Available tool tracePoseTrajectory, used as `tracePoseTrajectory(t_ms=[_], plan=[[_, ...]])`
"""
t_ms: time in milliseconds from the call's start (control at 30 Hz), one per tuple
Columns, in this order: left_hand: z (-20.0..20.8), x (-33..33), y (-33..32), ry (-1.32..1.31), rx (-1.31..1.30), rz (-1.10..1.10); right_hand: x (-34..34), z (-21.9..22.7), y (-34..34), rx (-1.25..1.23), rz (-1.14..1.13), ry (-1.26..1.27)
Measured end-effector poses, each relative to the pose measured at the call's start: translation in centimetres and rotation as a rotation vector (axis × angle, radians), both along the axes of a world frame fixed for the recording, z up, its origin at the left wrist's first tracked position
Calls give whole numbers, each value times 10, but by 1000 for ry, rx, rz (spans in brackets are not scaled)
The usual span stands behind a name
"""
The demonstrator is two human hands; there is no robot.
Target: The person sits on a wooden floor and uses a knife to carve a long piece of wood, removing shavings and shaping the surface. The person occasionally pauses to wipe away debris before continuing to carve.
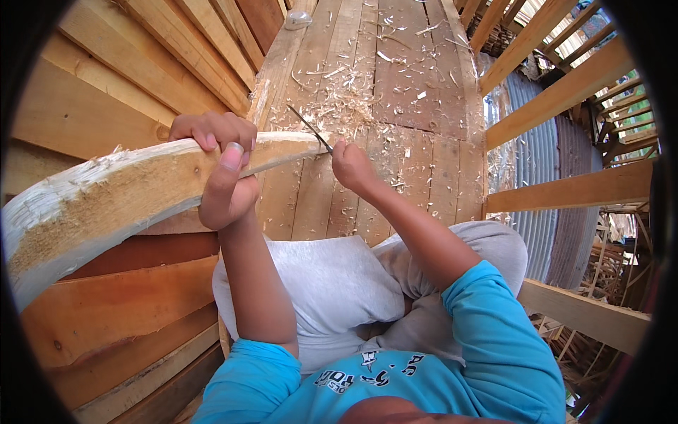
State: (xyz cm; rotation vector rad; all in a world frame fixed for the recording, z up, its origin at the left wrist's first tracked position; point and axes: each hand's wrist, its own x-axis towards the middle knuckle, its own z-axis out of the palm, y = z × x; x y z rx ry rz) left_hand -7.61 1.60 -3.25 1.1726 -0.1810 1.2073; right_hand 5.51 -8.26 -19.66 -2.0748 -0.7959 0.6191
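Note:
A long curved piece of pale wood [134,180] comes in from the left and tapers toward the middle. Its top edge is rough and splintered. My left hand [224,159] wraps around the wood, thumb on the near side and fingers over the top. At the tapered end, my right hand [352,166] is closed on a knife [309,128] with a thin dark blade. The blade slants up and left across the wood's tip, and my fingers hide the handle. Whether the edge bites into the wood, I cannot tell.
Curled wood shavings [353,106] lie scattered over the plank floor [311,205]. A plank wall [106,120] rises at the left. Along the right runs a wooden railing [572,191], with corrugated metal sheeting [530,169] beyond it. A small clear container [297,20] sits at the far end.

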Motion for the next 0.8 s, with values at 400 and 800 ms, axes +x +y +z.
tracePoseTrajectory(t_ms=[400, 800], plan=[[-2, -6, 12, 2, 43, -5, -5, -4, 7, -34, 134, -62], [-6, -16, 13, 68, 144, -63, -23, 64, 8, 202, 253, -48]])
